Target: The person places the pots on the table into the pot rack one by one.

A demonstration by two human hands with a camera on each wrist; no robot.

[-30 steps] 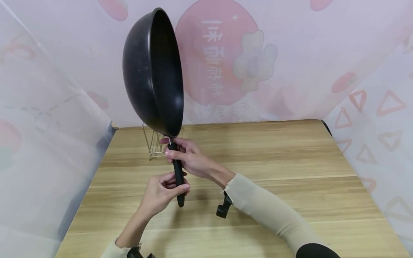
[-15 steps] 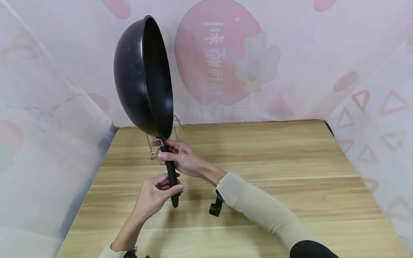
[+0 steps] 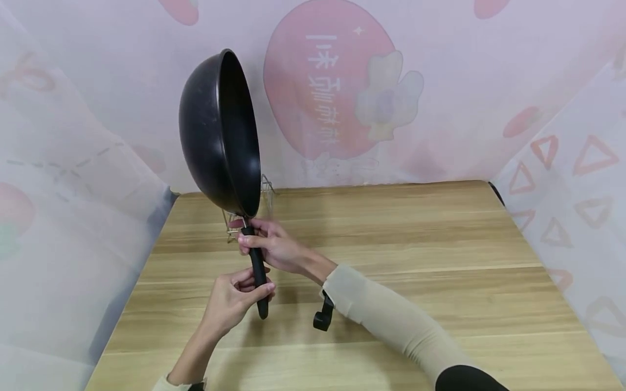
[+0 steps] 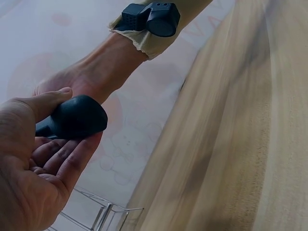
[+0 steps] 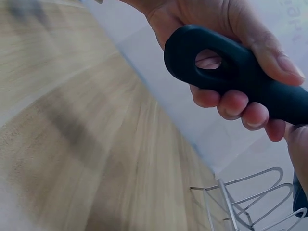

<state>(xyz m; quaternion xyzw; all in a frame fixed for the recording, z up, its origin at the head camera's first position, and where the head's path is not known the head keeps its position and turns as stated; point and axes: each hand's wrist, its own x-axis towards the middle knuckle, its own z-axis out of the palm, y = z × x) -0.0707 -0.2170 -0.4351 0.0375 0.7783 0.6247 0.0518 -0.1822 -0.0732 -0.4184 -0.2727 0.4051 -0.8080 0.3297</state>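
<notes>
A deep black wok (image 3: 202,133) is held up over the table, its bowl turned on its side and its open face toward the right. The black handle (image 3: 257,263) points down toward me. My right hand (image 3: 274,247) grips it close to the bowl, thumb across the front and fingers behind. Lower down, my left hand (image 3: 232,301) pinches the handle near its end between thumb and fingers. The handle's rounded tip (image 4: 79,117) shows close up in the left wrist view. A hanging hole pierces it in the right wrist view.
A wire rack (image 5: 227,204) stands at the back left of the wooden table (image 3: 391,239), partly hidden behind the wok in the head view. Pale printed cloth walls (image 3: 440,108) close in the back and both sides.
The wok has shifted left and then downward, carried by both hands. Its bowl looks smaller in the head view. Both hands keep their places on the handle.
</notes>
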